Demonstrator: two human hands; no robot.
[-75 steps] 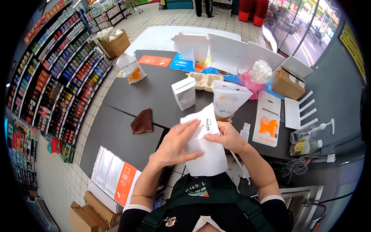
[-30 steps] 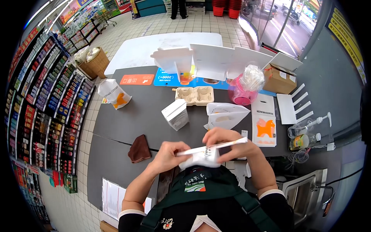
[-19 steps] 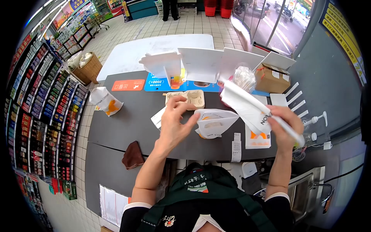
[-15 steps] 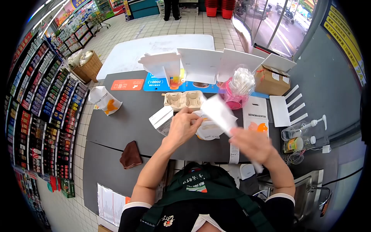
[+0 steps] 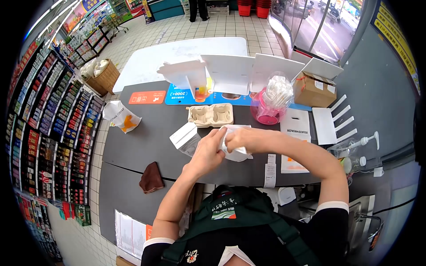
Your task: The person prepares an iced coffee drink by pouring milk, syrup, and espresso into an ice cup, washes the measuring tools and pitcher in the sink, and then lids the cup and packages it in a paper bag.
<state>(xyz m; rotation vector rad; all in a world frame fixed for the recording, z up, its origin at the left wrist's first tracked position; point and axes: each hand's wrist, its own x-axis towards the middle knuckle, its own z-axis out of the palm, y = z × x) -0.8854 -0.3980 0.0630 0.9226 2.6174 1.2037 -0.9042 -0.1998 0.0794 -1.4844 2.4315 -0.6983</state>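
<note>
A white paper bag [image 5: 235, 156] sits on the dark counter in front of me, its mouth mostly covered by my hands. My left hand [image 5: 207, 151] pinches the bag's left edge near the opening. My right hand [image 5: 245, 140] reaches across to the mouth, fingers curled down over a white flat packet [image 5: 240, 150], only a small part of which shows. Just left of my left hand stands a white carton [image 5: 185, 136] with printed sides. Behind the bag lies a beige cup carrier [image 5: 210, 116] with hollow pockets.
To the left are another white bag [image 5: 121, 116] and a brown cloth [image 5: 151, 178]. A pink container [image 5: 269, 111] with plastic-wrapped items, a flat printed bag [image 5: 294, 128] and a receipt strip [image 5: 270, 171] lie to the right. White panels [image 5: 228, 73] line the back.
My right hand has swung from the right, with the white flat packet, to the bag's mouth beside my left hand. My left hand has stayed at the bag.
</note>
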